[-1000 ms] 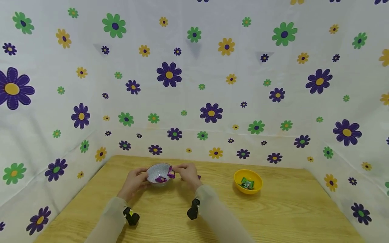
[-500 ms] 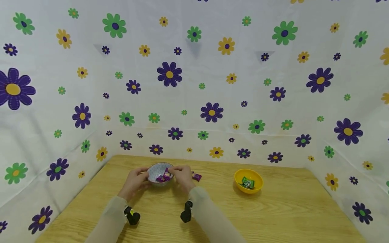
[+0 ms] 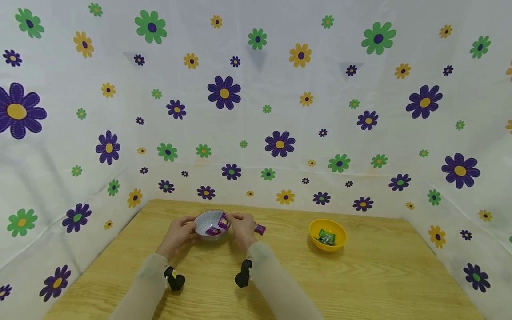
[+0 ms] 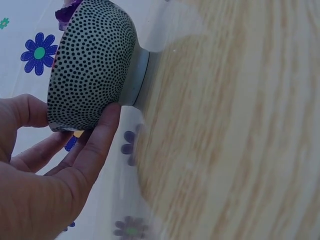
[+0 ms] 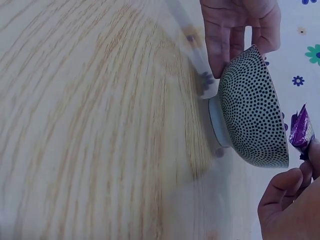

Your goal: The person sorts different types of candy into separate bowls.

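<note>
A dotted bowl [image 3: 205,219] stands upright on the table, left of the middle. My left hand [image 3: 178,235] holds it at the left, thumb at the rim and fingers against the outer wall in the left wrist view. My right hand [image 3: 242,229] is at the bowl's right rim and pinches a purple wrapped candy [image 5: 301,131] between thumb and finger. In the right wrist view that candy sits just above the opening. Another purple candy [image 3: 213,231] lies inside the bowl. One more purple-wrapped candy [image 3: 260,229] rests on the table to the right of my right hand, partly hidden by it.
A yellow bowl [image 3: 328,247] holding green wrapped candies [image 3: 326,238] stands farther right on the wooden table [image 3: 376,275]. A flower-patterned white cloth [image 3: 256,124] rises behind the table and along both sides.
My right hand has shifted a little left and brought the pinched candy over the dotted bowl's right side. The candy on the table, mostly covered before, now shows. My left hand keeps its place.
</note>
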A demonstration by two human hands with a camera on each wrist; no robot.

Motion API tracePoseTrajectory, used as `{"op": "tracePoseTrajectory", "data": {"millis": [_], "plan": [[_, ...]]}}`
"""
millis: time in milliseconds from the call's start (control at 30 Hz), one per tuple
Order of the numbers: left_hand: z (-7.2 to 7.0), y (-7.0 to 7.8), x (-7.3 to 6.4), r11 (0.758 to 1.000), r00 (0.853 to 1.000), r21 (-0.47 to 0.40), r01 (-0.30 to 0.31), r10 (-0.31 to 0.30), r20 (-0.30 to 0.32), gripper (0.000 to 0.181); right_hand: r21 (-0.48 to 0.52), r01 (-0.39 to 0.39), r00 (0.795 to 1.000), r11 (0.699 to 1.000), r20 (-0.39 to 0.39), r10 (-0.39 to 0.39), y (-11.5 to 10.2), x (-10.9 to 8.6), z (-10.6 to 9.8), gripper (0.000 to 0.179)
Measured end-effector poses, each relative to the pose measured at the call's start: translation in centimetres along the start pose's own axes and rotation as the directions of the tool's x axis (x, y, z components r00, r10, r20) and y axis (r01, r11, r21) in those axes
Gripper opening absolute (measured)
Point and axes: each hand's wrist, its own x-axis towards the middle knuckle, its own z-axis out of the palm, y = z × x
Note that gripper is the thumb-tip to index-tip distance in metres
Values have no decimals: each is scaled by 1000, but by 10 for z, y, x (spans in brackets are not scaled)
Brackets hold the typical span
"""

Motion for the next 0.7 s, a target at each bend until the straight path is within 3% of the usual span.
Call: {"op": "tracePoseTrajectory", "data": {"millis": [167,467,700], "plan": [[1,1,0,1000,1000,11,-6,6,11,40,21,14,999,1000,-35,-13,-1,3,3,19],[3,-5,4,1000,1000,16,7,-7,11,40,-31,13,1000,999,-12,-14,11,2,2,16],[0,-4,1,998,999,-39,-40,40,7,40,-1,-10,994,1000,105,10,7,-1,-4,19]]}}
